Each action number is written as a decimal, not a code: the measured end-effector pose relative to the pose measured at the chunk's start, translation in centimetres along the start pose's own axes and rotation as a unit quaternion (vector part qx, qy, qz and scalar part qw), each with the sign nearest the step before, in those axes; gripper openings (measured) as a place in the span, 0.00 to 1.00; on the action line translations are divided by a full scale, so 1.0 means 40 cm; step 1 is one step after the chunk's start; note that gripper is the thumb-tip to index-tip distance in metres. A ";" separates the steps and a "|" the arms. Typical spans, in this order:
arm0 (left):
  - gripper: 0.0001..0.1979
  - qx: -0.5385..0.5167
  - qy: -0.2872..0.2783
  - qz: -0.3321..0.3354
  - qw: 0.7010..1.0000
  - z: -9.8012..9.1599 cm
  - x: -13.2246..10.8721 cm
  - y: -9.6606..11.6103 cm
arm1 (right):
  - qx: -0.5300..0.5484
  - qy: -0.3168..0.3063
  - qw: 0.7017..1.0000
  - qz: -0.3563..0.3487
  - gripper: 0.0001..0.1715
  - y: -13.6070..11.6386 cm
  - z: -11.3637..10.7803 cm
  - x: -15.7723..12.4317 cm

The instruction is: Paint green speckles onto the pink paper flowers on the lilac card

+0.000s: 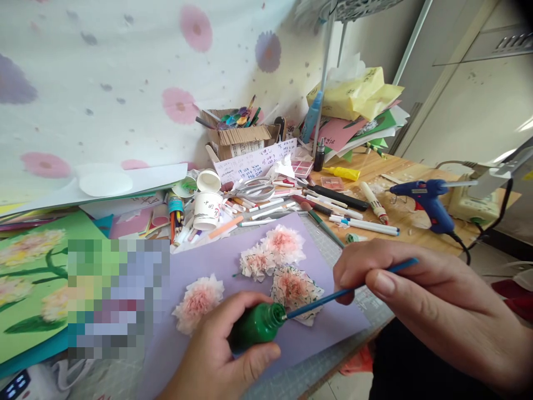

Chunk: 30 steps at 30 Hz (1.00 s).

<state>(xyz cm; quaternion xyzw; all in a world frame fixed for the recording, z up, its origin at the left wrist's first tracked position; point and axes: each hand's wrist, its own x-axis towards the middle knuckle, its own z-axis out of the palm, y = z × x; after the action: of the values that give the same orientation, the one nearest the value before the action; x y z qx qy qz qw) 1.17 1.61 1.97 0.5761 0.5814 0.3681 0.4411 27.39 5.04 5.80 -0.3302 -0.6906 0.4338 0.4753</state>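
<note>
My left hand (225,350) is wrapped round a small green paint bottle (256,329), tilted with its open mouth toward the right. Between thumb and fingers, my right hand (420,300) pinches a thin blue paintbrush (325,300). The brush's tip end is at the bottle's mouth; its bristles are hidden. Beneath both hands lies a purple sheet of paper (333,347). Several pink and white paper flowers rest on it, among them a flower with dark green edges (295,289) just behind the bottle and a paler flower (200,303) left of it.
A blue glue gun (433,203) with a cord stands at right. Markers (364,225), scissors (254,190) and a white paper cup (207,210) crowd the back. A cardboard box (239,139) holds brushes. Green flower artwork (33,278) lies left, near a pixelated patch.
</note>
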 end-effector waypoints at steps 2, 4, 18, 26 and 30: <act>0.14 -0.003 0.005 -0.003 1.000 0.001 0.003 0.000 | 0.007 -0.001 1.000 -0.007 0.10 0.000 -0.003 -0.002; 0.14 -0.001 0.003 -0.005 1.000 0.000 0.005 -0.003 | 0.028 0.009 1.000 -0.007 0.10 0.006 -0.009 -0.006; 0.13 0.010 0.067 -0.019 0.998 -0.004 0.007 -0.009 | 0.146 0.198 0.964 0.100 0.15 0.024 -0.030 0.037; 0.18 0.036 0.013 -0.032 0.999 -0.042 0.012 -0.053 | 0.128 0.119 0.971 0.160 0.16 0.055 -0.037 0.039; 0.19 0.038 -0.013 -0.026 0.999 -0.042 0.011 -0.054 | 0.106 0.114 0.967 0.200 0.19 0.070 -0.033 0.051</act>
<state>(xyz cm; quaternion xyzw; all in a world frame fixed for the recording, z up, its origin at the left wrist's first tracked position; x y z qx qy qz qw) -1.14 2.06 0.50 0.5818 0.6036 0.3267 0.4364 28.08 8.33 4.22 -0.4568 -0.5019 0.5506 0.4862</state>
